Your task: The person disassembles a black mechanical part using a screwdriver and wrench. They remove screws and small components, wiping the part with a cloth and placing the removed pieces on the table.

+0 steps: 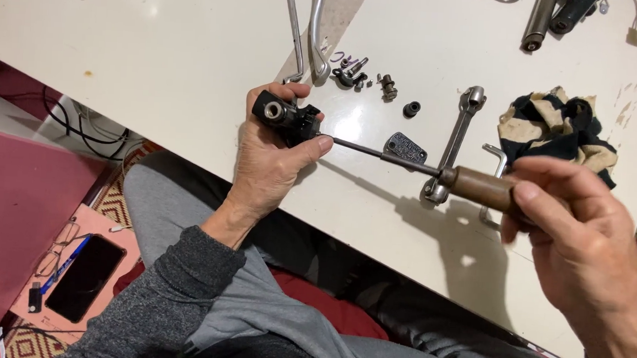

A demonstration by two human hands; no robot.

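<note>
My left hand grips a small black metal housing with a round threaded port, held just above the white table. My right hand holds a screwdriver by its brown wooden handle. The thin dark shaft runs left and its tip enters the side of the black housing, beside my left thumb.
On the table lie a small flat metal cover plate, a ring spanner, an L-shaped hex key, small bolts and clips, a black bushing, chrome levers, a striped rag. A phone and glasses lie on the floor.
</note>
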